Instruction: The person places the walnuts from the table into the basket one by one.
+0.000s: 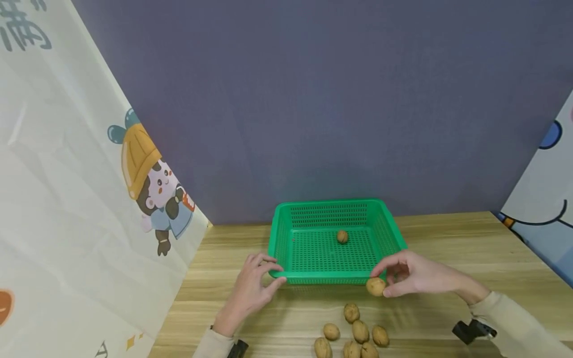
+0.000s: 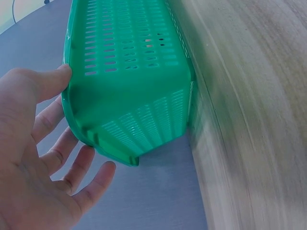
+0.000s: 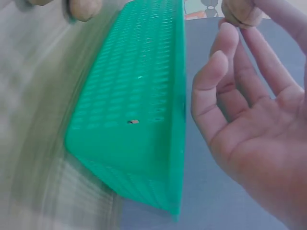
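A green plastic basket (image 1: 331,275) with slotted walls stands on the table, one walnut (image 1: 342,236) lying inside it. At its near left corner is my left hand (image 1: 250,291); thumb and index fingertips touch the rim (image 2: 67,103) while the other fingers are spread and loosely bent. My right hand (image 1: 414,276) pinches a walnut (image 1: 375,286) between thumb and fingertips, just outside the basket's near right corner. That walnut (image 3: 241,12) also shows at the top of the right wrist view. Several loose walnuts (image 1: 360,331) lie on the table in front of the basket.
The wooden table (image 1: 452,248) meets a dark grey-blue panel (image 1: 313,99) close behind the basket. A white sheet with a cartoon figure (image 1: 154,184) hangs at the left, and another printed sheet (image 1: 541,209) is at the right.
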A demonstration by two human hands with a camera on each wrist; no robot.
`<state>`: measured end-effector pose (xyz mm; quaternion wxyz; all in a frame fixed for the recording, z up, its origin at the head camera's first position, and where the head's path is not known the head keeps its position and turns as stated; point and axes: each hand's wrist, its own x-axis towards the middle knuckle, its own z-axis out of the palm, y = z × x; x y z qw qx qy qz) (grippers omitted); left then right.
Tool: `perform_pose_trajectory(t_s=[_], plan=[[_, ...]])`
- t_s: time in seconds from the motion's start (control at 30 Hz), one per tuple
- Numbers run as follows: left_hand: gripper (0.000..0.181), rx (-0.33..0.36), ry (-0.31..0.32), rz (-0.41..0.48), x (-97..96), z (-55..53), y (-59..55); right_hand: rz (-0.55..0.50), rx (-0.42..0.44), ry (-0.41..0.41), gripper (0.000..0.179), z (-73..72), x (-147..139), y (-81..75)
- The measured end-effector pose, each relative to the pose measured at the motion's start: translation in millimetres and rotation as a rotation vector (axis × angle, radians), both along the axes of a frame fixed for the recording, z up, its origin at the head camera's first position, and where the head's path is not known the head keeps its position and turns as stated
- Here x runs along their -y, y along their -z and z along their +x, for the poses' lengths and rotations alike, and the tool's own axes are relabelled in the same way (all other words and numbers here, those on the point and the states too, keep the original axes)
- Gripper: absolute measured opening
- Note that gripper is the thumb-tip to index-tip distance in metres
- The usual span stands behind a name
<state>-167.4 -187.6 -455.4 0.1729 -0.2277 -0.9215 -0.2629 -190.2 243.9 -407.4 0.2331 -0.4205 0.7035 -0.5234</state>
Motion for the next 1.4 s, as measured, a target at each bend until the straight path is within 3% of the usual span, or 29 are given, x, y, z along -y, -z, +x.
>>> perform_pose_trajectory(t_s=[0.2, 0.43, 0.57, 0.8, 1.03, 1.4], plan=[[0.018, 0.002, 0.003, 0.014, -0.8, 0.1, 0.4, -0.003, -0.062, 0.019, 0.032, -17.8, 5, -13.7], [0.017, -0.002, -0.004, 0.003, 0.1, -0.6, 1.6, 0.159, -0.077, 0.106, 0.034, -48.5, 18, -38.9], [0.018, -0.007, -0.002, -0.007, 0.3, -1.3, 2.5, 0.185, -0.051, 0.122, 0.035, -69.4, 29, -47.1], [0.017, 0.006, 0.005, -0.002, 0.3, -0.8, 1.0, 0.232, 0.010, 0.243, 0.044, -96.4, 53, -54.7], [0.017, 0.015, -0.006, -0.001, 1.0, -0.1, -0.8, 0.233, -0.004, 0.359, 0.048, -120.0, 71, -49.3], [0.018, 0.009, -0.011, -0.006, 0.3, 1.2, 0.7, 0.245, 0.013, 0.483, 0.052, -154.3, 76, -17.8]])
